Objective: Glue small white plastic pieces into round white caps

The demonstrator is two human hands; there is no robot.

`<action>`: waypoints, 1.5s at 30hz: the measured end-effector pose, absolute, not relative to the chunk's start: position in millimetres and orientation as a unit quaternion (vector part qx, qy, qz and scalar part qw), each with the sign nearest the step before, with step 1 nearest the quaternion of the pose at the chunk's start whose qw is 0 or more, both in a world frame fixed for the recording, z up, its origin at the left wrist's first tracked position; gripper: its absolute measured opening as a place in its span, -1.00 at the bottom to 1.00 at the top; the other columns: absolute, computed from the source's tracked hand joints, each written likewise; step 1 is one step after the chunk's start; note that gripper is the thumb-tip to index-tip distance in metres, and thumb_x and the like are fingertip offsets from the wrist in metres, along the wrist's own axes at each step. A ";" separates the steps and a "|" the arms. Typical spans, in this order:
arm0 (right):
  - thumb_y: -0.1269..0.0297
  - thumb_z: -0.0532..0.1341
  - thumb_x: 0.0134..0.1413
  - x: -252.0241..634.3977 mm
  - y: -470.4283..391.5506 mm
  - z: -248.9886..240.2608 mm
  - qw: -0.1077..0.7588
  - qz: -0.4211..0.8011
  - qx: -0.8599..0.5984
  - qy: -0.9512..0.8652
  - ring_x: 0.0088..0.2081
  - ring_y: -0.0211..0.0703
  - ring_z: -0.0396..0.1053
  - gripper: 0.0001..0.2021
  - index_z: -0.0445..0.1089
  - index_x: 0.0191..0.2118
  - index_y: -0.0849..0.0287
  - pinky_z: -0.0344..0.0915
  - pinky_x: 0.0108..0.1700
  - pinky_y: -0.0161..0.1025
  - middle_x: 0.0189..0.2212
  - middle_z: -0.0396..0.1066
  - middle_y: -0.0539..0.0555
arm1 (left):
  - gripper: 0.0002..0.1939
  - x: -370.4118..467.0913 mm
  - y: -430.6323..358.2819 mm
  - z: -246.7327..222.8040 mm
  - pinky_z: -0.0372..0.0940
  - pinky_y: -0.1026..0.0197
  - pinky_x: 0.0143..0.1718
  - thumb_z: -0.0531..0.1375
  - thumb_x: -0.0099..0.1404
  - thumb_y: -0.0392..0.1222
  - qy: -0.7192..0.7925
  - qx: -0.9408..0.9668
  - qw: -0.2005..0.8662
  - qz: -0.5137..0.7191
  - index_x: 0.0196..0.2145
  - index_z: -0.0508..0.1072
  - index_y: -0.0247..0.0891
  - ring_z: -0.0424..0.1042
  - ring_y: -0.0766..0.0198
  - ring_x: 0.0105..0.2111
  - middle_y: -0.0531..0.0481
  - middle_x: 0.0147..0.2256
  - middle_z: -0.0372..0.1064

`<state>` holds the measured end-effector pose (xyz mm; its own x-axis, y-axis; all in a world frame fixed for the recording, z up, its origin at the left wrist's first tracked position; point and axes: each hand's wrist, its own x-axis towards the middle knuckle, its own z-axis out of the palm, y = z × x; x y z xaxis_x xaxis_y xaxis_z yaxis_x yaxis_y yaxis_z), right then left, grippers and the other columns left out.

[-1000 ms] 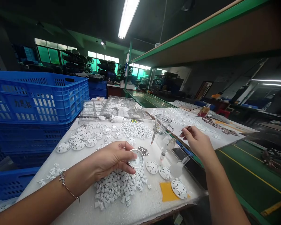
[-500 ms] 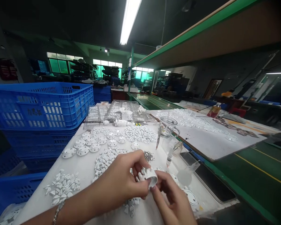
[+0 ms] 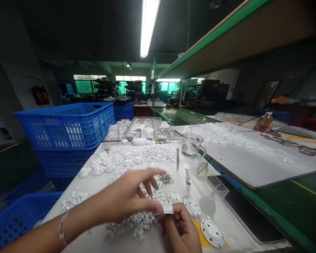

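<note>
My right hand [image 3: 183, 228] grips a small white ring-shaped plastic part [image 3: 169, 209] between thumb and fingers, low in the middle of the view. My left hand [image 3: 133, 193] is just to its left, with fingers spread and the index finger stretched out. Its blurred thumb tip is at the part; whether it touches cannot be told. Under and around the left hand lie heaps of small white plastic pieces [image 3: 139, 223]. Just beyond are a little pile of shiny metal bits [image 3: 165, 179] and round white discs with dark holes [image 3: 174, 196].
Tweezers [image 3: 177, 160], a syringe [image 3: 188, 179], a glass mug [image 3: 192, 146] and a small glass bottle [image 3: 202, 170] stand or lie ahead. A dark-screened phone or tablet [image 3: 252, 207] lies to the right. Blue crates [image 3: 68, 130] are stacked at left; clear trays [image 3: 144, 126] sit behind.
My left fingers have opened and come off the white part, which my right hand keeps and has turned and lowered slightly. The view has swung left.
</note>
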<state>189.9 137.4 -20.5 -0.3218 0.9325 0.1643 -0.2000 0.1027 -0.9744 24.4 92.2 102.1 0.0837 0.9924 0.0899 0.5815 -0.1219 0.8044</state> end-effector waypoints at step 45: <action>0.52 0.20 0.22 172.0 154.4 -3.4 0.569 -0.027 -0.137 -0.811 -0.36 -0.18 0.35 -0.82 0.38 -0.06 0.35 0.26 -0.31 -0.22 -0.37 0.42 0.10 | -0.83 -2.3 97.3 69.5 0.28 0.29 -0.27 0.46 0.06 -0.20 0.511 0.474 0.523 0.490 -0.38 0.60 -0.28 0.42 0.33 -0.36 -0.01 -0.37 0.50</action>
